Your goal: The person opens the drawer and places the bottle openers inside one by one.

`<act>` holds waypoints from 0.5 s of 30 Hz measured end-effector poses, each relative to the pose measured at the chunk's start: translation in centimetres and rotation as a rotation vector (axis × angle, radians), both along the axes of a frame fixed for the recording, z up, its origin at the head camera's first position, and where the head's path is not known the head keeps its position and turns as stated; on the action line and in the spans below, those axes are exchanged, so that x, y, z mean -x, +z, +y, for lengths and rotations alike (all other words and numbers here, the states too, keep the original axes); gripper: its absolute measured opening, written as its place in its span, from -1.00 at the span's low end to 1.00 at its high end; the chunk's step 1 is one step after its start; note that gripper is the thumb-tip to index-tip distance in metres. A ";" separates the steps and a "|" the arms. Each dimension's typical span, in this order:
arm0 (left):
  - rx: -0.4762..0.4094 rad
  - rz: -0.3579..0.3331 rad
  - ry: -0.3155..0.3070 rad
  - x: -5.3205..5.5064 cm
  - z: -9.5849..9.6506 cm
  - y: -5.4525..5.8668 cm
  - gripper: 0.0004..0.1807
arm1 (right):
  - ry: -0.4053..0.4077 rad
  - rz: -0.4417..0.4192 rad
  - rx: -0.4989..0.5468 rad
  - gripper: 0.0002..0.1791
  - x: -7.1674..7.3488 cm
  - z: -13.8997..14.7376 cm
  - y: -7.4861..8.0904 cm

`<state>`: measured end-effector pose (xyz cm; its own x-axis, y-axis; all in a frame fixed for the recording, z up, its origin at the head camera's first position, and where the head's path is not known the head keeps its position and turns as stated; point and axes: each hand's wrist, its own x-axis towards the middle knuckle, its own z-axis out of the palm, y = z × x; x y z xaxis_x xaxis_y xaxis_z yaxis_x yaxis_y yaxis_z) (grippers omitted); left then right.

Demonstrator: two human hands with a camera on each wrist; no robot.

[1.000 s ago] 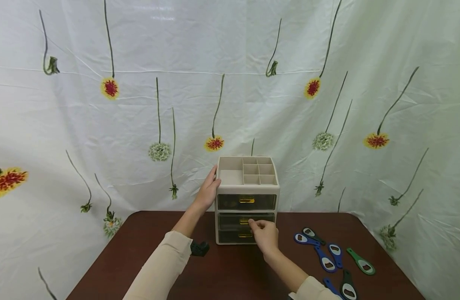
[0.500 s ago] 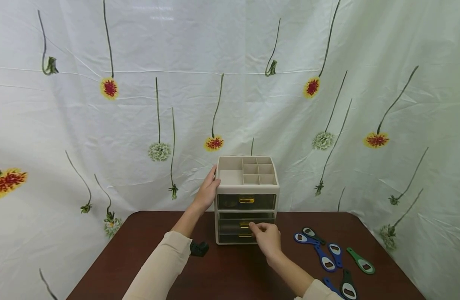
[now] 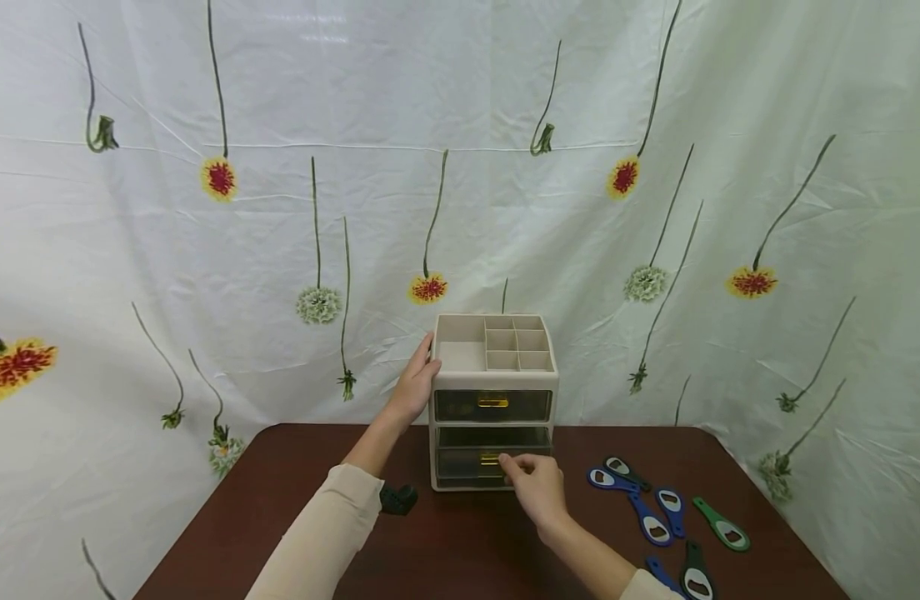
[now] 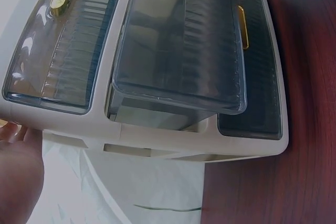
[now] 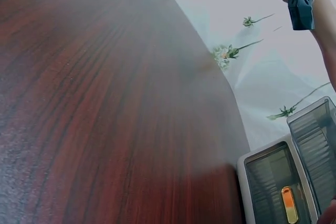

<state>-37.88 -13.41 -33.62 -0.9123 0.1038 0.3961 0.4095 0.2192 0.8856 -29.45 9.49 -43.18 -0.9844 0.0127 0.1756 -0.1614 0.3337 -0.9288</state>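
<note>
A cream desktop drawer organizer stands at the table's back, with three smoky clear drawers and a divided top tray. My left hand lies against its upper left side, fingers fairly straight and thumb at the front edge. My right hand pinches the gold handle of the middle drawer between thumb and forefinger. In the left wrist view, this middle drawer juts well out of the frame, overlapping the bottom drawer. The top drawer sits flush.
Several bottle openers with blue, green and black handles, such as a green bottle opener, lie on the dark red table to the right. A white flowered cloth hangs behind. A black device sits at my left wrist.
My right hand has drawn the middle drawer outward, toward me; its front now sits lower in the head view, with a widening gap above. My left hand has stayed put.
</note>
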 end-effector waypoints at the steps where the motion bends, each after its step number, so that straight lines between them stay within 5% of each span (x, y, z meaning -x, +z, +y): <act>1: 0.000 0.000 0.000 0.0 0.0 0.0 -0.33 | 0.000 0.000 -0.005 -0.58 -0.1 0.0 0.0; 15: 0.009 -0.008 0.010 -0.1 -0.1 0.1 -0.34 | 0.020 -0.003 -0.015 -0.57 -1.3 0.2 0.3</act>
<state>-37.77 -13.53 -33.54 -0.9165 0.0985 0.3876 0.3999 0.2313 0.8869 -28.18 9.66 -42.93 -0.9849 -0.0098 0.1726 -0.1653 0.3444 -0.9241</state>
